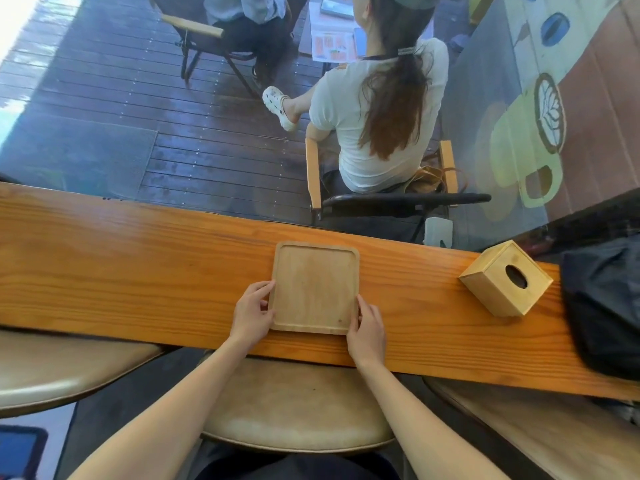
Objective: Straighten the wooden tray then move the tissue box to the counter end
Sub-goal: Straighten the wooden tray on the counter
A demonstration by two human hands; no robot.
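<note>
Holding the tray (pixel 314 287) by its 2 near corners, I have my left hand (pixel 251 315) on its left edge and my right hand (pixel 367 325) at its near right corner. My left fingers (pixel 260 289) curl narrowly around the left rim, thumb on the rim's inner side. My right fingers (pixel 363 306) lie close together against the right rim, pressing it; I cannot tell whether any reach under it. Both hands grip the tray, which lies flat on the counter (pixel 138 271).

The tray sits at the middle of the counter, its near edge close to the counter's near edge and its far edge near the far edge. Its sides run almost square to the counter's long edges, with a slight tilt. It is bare wood with rounded corners and a raised rim.

The box (pixel 507 278) stands on the counter well to the right of the tray, apart from both hands, turned at an angle so 1 corner points to the near edge. Its oval opening faces up and right. Just beyond it, at the counter's right end, lies a black bag (pixel 606 299).

A stool (pixel 298 403) stands below the counter's near edge, between my forearms.
</note>
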